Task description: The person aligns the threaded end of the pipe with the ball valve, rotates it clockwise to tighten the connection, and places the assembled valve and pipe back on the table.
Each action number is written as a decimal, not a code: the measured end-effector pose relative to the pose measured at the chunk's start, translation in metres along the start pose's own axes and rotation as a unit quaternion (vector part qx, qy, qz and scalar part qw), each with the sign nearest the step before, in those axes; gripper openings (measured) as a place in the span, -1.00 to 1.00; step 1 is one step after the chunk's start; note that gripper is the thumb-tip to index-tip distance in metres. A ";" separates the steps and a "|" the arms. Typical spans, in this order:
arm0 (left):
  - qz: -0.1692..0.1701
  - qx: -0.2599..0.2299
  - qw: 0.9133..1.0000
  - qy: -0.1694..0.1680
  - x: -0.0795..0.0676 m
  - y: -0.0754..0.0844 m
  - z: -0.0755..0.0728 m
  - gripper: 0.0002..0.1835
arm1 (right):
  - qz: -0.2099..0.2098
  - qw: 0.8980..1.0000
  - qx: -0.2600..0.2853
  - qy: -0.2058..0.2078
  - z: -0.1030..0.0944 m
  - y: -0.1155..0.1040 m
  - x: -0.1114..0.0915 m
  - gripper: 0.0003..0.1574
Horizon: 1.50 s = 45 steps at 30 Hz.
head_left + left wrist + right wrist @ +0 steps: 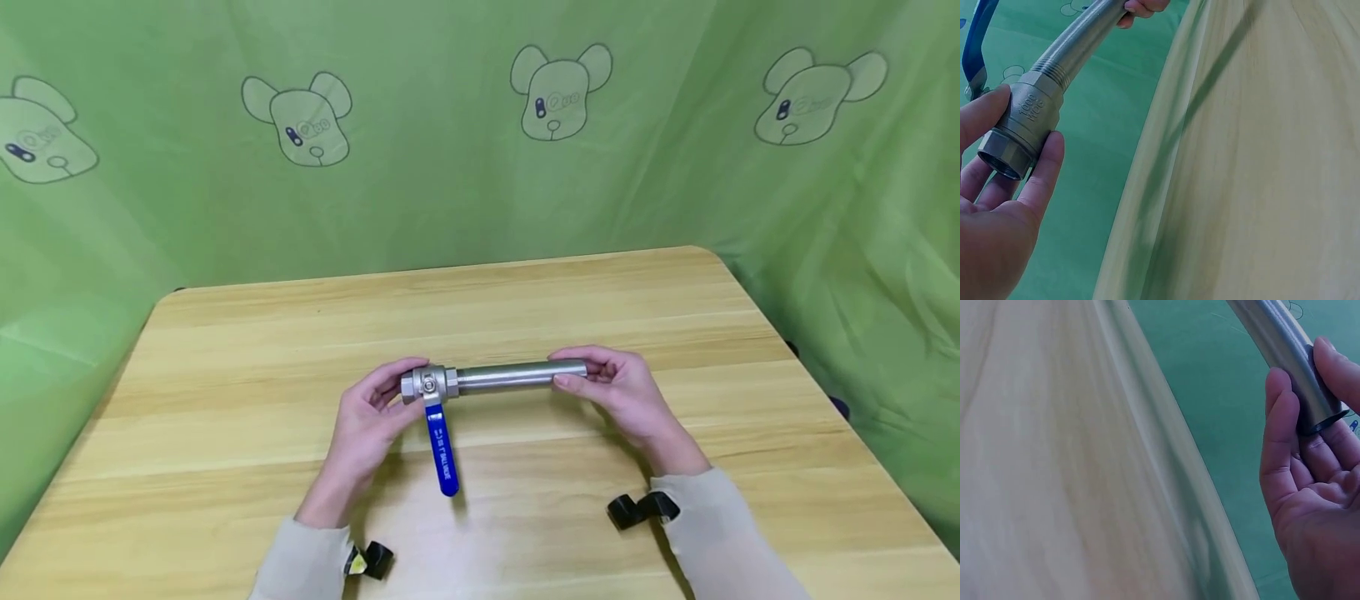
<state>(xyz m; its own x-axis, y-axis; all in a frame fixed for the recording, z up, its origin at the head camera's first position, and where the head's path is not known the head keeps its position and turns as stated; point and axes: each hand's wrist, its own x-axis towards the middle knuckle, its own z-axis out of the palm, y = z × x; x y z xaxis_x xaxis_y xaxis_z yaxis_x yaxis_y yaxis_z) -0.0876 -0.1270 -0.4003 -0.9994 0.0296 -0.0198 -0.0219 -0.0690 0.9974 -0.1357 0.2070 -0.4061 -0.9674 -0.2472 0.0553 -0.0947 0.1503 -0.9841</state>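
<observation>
- Two hands hold one joined piece; on my head feed the ball valve [420, 385] is up over the table [262, 358], and I place everything by it.
- At the valve, the left hand [367, 425] has thumb and fingers curled around the body.
- Right of the valve, the right hand [626, 396] pinches the far end of the metal pipe [506, 377] between thumb and fingers.
- Toward the wearer from the valve, I see the blue handle [442, 450], crosswise to the pipe.
- Between valve and pipe, the threads [1052, 72] partly show; I judge the pipe joined to the valve, perhaps not fully run in. I can't tell how tight it is.
- At the valve's other end, I see a bare mouth [1004, 169], nothing fitted.
</observation>
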 end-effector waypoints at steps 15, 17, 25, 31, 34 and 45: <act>0.004 0.020 1.000 0.013 -0.002 -0.003 -0.005 -0.43 | 0.009 0.998 -0.010 -0.054 0.008 -0.006 0.002 -0.42; -0.003 0.020 1.000 0.022 -0.003 -0.002 -0.005 -0.42 | -0.001 0.998 -0.002 -0.060 0.008 -0.007 0.001 -0.43; -0.005 0.019 1.000 0.023 -0.003 0.004 -0.007 -0.41 | -0.018 0.992 0.074 -0.103 0.002 -0.003 -0.001 -0.75; -0.012 0.011 1.000 0.023 -0.003 0.003 -0.006 -0.40 | 0.012 0.997 0.019 -0.073 0.004 -0.003 -0.002 -0.61; -0.020 0.011 0.999 0.029 -0.003 0.003 -0.005 -0.40 | 0.013 0.998 -0.011 -0.058 0.006 -0.003 -0.003 -0.37; -0.018 0.001 0.999 0.043 -0.003 0.003 -0.007 -0.41 | 0.009 0.997 0.031 -0.076 0.006 -0.006 -0.002 -0.76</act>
<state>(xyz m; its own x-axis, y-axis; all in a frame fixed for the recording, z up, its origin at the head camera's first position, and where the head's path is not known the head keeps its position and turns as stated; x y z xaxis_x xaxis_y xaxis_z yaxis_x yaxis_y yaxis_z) -0.0848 -0.1343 -0.3982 -0.9967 -0.0532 -0.0618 -0.0581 -0.0677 0.9960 -0.1314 0.2008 -0.4019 -0.9213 -0.3886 0.0151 -0.0573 0.0975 -0.9936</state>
